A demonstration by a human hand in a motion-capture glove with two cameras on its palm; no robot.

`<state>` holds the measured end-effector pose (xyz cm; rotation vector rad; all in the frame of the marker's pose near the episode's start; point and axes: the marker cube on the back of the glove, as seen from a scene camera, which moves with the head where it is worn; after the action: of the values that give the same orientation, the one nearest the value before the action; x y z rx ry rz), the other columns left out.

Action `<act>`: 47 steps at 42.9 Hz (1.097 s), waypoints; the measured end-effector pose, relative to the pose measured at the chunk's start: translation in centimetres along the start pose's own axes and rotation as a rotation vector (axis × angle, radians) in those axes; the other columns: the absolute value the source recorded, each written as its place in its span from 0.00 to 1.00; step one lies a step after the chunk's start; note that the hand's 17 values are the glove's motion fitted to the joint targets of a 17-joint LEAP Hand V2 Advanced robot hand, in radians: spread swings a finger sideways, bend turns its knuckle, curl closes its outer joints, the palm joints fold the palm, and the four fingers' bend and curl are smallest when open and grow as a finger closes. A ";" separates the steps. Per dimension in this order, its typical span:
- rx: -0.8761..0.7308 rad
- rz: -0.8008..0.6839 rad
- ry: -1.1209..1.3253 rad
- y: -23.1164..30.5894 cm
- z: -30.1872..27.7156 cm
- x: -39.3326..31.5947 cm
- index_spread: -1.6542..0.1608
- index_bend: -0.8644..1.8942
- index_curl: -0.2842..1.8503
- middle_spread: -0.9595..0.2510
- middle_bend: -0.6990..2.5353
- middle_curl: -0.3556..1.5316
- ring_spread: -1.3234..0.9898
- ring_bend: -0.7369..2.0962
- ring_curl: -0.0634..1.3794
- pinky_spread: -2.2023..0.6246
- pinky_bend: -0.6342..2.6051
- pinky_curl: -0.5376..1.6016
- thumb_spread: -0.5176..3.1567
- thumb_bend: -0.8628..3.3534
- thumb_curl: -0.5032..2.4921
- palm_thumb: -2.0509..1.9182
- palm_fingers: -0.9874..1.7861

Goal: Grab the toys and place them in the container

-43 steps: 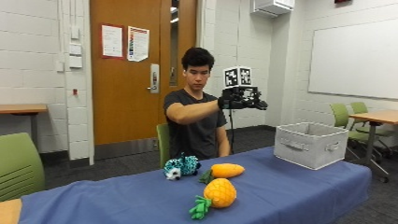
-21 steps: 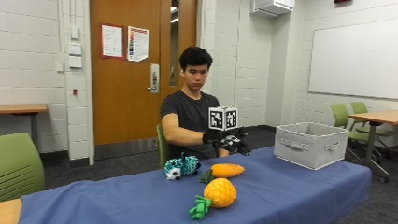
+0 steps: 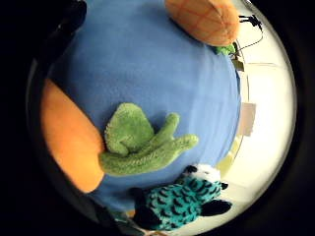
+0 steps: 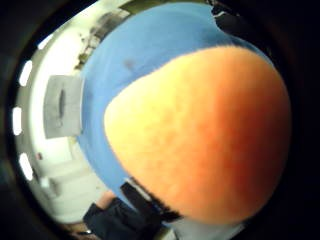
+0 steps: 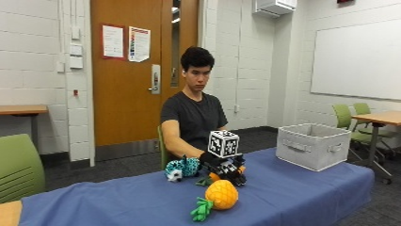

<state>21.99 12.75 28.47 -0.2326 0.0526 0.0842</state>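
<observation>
At centre frame the gloved right hand (image 5: 227,170) sits directly atop the orange carrot toy (image 4: 200,135) on the blue table (image 5: 300,197), grip state hidden, container (image 5: 313,146) far right

Bare blue-clothed table (image 5: 294,188) lies open toward three o'clock, up to the grey fabric container (image 5: 312,145). The teal-and-black plush toy (image 5: 181,168) crowds nine o'clock; the orange plush pineapple (image 5: 219,195) blocks six o'clock.
</observation>
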 end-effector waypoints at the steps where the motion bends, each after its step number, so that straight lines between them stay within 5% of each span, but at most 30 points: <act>1: 0.000 0.001 0.004 0.0 0.0 0.0 0.76 0.37 0.30 0.66 0.28 0.36 0.39 0.35 0.19 0.72 0.37 0.42 0.36 0.18 0.21 0.48 0.41; 8: 0.053 0.016 -0.009 -0.3 -0.4 0.1 0.75 0.37 0.30 0.65 0.27 0.36 0.39 0.35 0.19 0.70 0.38 0.43 0.37 0.19 0.22 0.49 0.43; 23: 0.099 0.026 -0.122 -0.2 -2.8 0.3 0.74 0.59 0.40 0.57 0.27 0.34 0.33 0.42 0.23 0.65 0.37 0.42 0.46 0.23 0.25 0.57 0.69; 34: 0.055 0.049 -0.068 -1.8 -4.6 0.3 0.75 0.47 0.42 0.50 0.41 0.42 0.36 0.58 0.34 0.62 0.37 0.42 0.43 0.26 0.31 0.66 0.86; 47: 0.108 0.019 -0.088 -5.4 -14.8 -5.1 0.74 0.44 0.45 0.51 0.53 0.50 0.40 0.68 0.41 0.60 0.41 0.44 0.39 0.26 0.35 0.68 0.84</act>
<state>16.81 3.70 15.58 -0.1200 -0.0278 0.1103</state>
